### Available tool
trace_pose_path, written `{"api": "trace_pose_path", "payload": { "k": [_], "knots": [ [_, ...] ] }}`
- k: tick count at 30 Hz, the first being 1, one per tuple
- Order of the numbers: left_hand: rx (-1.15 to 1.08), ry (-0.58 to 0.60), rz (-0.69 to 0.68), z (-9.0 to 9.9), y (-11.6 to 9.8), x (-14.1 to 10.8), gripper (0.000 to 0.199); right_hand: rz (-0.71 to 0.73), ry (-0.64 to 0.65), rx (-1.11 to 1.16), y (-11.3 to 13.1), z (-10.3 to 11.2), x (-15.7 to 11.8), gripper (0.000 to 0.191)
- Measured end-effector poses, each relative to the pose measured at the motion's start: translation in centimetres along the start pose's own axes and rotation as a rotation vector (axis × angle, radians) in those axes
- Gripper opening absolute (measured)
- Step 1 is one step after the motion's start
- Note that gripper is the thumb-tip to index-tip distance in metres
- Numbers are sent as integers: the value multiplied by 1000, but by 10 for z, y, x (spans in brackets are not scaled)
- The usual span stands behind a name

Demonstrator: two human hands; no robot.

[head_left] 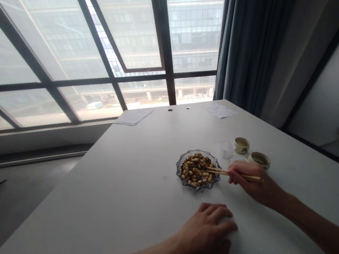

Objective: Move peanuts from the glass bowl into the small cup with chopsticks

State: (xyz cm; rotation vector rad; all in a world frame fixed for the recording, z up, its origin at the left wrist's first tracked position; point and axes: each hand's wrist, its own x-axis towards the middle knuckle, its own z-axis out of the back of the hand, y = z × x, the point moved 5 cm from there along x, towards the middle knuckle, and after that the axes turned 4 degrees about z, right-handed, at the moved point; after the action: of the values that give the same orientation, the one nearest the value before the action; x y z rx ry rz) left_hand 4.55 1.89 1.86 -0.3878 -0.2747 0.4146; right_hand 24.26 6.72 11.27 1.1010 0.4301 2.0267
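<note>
My right hand (pixel 247 179) is closed around a pair of wooden chopsticks (pixel 222 172), whose tips reach in among the nuts. The glass bowl (pixel 180 176) has a scalloped rim and stands on the white table. It holds a mix of pale peanuts (pixel 193 169) and small dark bits that look like seeds. Nearer to me, my left hand (pixel 212 229) rests on the table with its fingers loosely spread and nothing in it. Whether the chopstick tips pinch a nut is too small to tell.
Right of the bowl stand a clear plastic cup (pixel 226 149), a small beige pot (pixel 242 145) and a second pot (pixel 260 160); another clear container (pixel 238 159) is partly behind my right hand. Papers (pixel 133 117) and more sheets (pixel 222 111) lie at the table's far end.
</note>
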Motion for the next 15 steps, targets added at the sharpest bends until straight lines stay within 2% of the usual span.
{"api": "trace_pose_path", "payload": {
  "k": [6, 15],
  "knots": [
    [7, 7, 3, 1, -1, 1, 35, -45, -13, 47, -9, -2, -3, 43],
    [-1, -6, 5, 1, -1, -1, 35, -269, -72, 101, -19, 5, 12, 59]
  ]
}}
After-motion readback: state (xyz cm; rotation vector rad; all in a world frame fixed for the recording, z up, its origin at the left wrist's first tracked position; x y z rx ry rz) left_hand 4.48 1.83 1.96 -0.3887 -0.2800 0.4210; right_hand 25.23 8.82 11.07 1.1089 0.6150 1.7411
